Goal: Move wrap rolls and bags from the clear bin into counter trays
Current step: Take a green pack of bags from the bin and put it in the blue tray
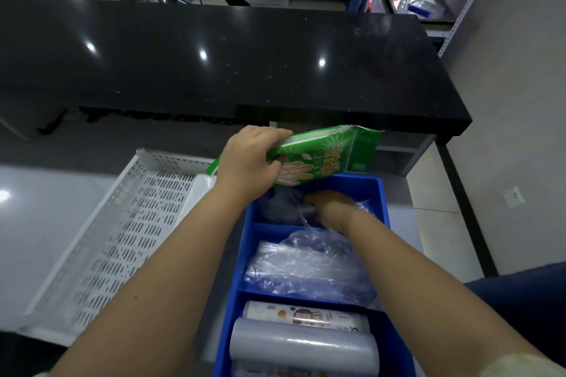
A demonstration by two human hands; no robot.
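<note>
While the left hand (248,159) grips a glossy green plastic packet (330,153) by its left end, fingers curled over the top edge and thumb underneath, the packet hangs tilted just above the far end of a blue plastic divided tray (384,202), not yet set down. The right hand (332,206) is down in that tray's far compartment among dark crumpled film bags (281,205). Its fingers are buried in the film, so I cannot tell whether they pinch anything or only press. Middle compartment: a loose heap of clear plastic bags (306,266). Near compartment: a white printed roll (306,315) lying against a pale grey translucent wrap roll (303,346). A white perforated plastic tray (122,223) sits just left of the blue one; the forearm hides whether the two touch. A black speckled stone countertop (214,55) lies beyond. The clear bin is not in view. Judgement: the step in hand looks like seating the green packet in the far compartment while the right hand makes room. To do it well, press the loose film down and toward one wall first, then level the packet so its free right end clears the rim. Lower it flat, and let go only once it rests on something. Draw the right hand out ahead of it so it is not pinned. Held at one end, the slick packet may sag and snag the tray's edge.
</note>
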